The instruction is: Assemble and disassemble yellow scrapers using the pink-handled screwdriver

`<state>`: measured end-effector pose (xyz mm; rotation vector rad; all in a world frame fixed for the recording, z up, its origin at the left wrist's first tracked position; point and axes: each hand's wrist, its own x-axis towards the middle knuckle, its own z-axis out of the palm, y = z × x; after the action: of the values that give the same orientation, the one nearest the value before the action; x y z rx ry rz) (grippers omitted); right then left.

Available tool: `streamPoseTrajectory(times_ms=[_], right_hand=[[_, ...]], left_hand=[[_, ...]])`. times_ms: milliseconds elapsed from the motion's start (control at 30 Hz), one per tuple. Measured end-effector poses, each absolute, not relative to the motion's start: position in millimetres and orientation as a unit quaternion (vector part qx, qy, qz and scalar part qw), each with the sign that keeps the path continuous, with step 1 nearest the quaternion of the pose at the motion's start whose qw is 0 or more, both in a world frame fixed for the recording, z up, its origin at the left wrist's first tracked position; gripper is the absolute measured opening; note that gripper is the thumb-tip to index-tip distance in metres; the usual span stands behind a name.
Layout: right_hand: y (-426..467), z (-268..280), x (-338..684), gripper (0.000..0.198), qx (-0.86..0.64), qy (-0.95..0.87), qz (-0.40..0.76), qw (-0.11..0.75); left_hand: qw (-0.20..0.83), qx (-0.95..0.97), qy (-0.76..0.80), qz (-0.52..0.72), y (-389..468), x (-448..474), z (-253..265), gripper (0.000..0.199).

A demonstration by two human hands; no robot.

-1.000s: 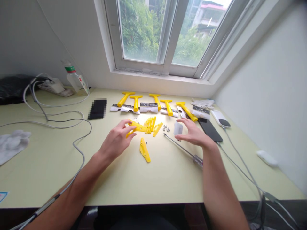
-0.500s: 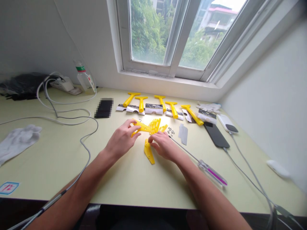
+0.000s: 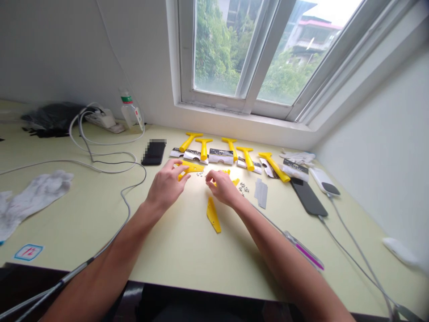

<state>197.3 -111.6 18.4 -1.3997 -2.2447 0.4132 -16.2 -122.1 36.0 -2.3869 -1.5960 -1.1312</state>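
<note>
My left hand (image 3: 166, 184) is closed on a yellow plastic plate (image 3: 196, 167), thumb and fingers at its left end. Small metal nuts (image 3: 200, 173) lie just below the plate. To the right, my right hand (image 3: 223, 185) has its fingers pinched together; whatever is between them is too small or hidden to make out. It partly covers several yellow plastic pieces (image 3: 236, 182). Nearer me, a single yellow plate with holes (image 3: 213, 217) lies flat. Small screws (image 3: 244, 188) sit right of my right hand, beside thin grey metal blades (image 3: 261, 193).
Several yellow T-shaped handles (image 3: 247, 157) rest on printed cards (image 3: 221, 156) at the back. A clear-handled screwdriver (image 3: 304, 251) lies by my right forearm. Phones (image 3: 308, 197), a cable (image 3: 125, 210), a white glove (image 3: 42, 192) and a bottle (image 3: 132, 114) are around.
My left hand has shifted the yellow plate up and away from the pile. My right hand has moved off the lone plate, up toward the small nuts, fingers now pinched. The view has turned slightly left.
</note>
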Motion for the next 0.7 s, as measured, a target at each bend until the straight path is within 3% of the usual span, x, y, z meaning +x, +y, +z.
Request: streamPoseTrajectory(times_ms=[200,333,400,700], right_hand=[[-130.3,36.4,211.2,0.012,-0.467,-0.840,0.191,0.200],[-162.2,49.2,233.6,0.054,-0.394,-0.878,0.260,0.076],[-169.6,49.8,236.7,0.064,-0.387,-0.884,0.260,0.039],[-162.0,55.5,240.5,0.056,-0.414,-0.869,0.258,0.086]], left_hand=[[0.016,-0.768,-0.529,-0.361,-121.8,-15.2,36.6,0.016],[0.009,-0.778,-0.520,-0.351,-125.0,-12.4,38.5,0.018],[-0.001,-0.781,-0.519,-0.348,-126.0,-11.2,38.3,0.018],[0.002,-0.778,-0.518,-0.354,-123.7,-13.0,35.0,0.016]])
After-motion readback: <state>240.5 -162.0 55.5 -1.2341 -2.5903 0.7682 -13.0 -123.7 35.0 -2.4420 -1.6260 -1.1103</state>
